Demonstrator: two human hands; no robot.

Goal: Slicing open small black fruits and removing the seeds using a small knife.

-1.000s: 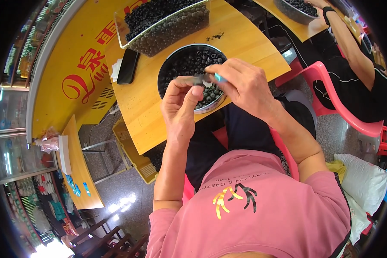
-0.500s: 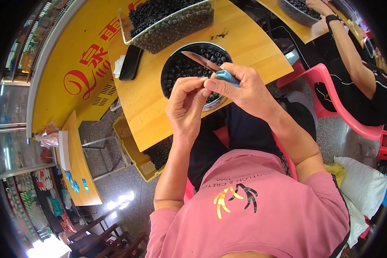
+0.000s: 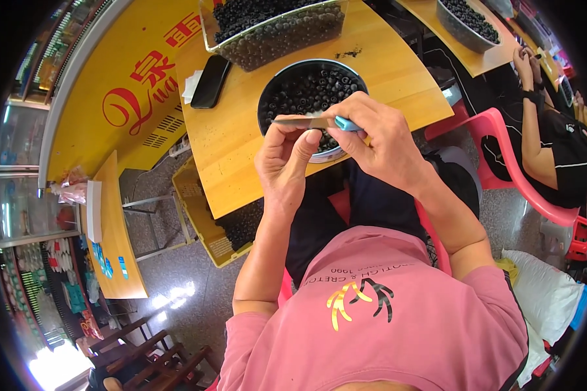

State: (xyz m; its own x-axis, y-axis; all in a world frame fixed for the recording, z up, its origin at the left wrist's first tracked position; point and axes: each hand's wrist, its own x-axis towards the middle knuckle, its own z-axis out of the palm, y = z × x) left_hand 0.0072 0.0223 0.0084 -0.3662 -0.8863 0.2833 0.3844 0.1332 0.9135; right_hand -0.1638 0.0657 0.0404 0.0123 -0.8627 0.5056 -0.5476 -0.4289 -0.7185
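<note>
Pinched in the right hand by its blue handle, a small knife lies blade-flat against the closed left-hand fingertips at upper centre, above the dark bowl of black berries, apparently mid-cut, needing a steady, shallow stroke.

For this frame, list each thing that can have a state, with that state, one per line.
Knife: held level over the bowl, blue handle in the right hand.
Left hand: fingertips pinched at the blade; whatever they hold is hidden.
Round bowl: on the table, holding dark berries.
Clear tub: full of dark berries.
Phone: flat on the table, screen dark.
</note>
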